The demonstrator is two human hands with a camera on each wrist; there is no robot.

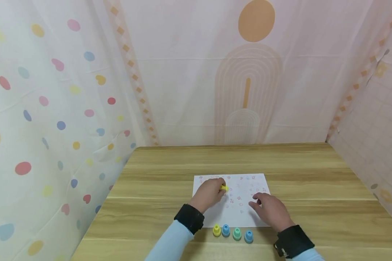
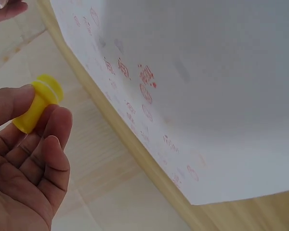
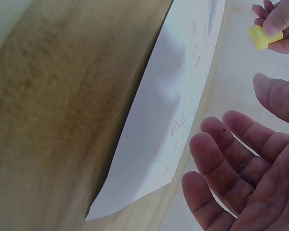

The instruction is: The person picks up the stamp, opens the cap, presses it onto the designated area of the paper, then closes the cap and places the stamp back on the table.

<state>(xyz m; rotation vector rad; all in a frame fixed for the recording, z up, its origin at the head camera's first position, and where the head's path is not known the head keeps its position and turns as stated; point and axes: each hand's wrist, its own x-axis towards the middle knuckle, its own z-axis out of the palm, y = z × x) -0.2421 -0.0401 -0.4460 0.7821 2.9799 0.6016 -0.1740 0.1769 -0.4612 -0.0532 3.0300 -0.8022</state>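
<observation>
A yellow stamp (image 2: 38, 103) is pinched between the thumb and fingers of my left hand (image 1: 209, 194), over the left part of a white sheet of paper (image 1: 215, 214). Small red and faint bluish stamped prints (image 2: 146, 74) are scattered across the sheet. My right hand (image 1: 274, 211) is over the paper's right edge, holding nothing, its fingers relaxed and slightly bent with the thumb apart. In the right wrist view its palm and fingers (image 3: 207, 154) show beside the paper, with the yellow stamp farther up in the left hand.
Along the paper's near edge stand a yellow stamp (image 1: 216, 230), a blue stamp (image 1: 225, 230), a green stamp (image 1: 236, 233) and another blue stamp (image 1: 248, 236). All this is on a wooden table (image 1: 150, 174). Patterned curtains (image 1: 183, 72) hang behind it and at both sides.
</observation>
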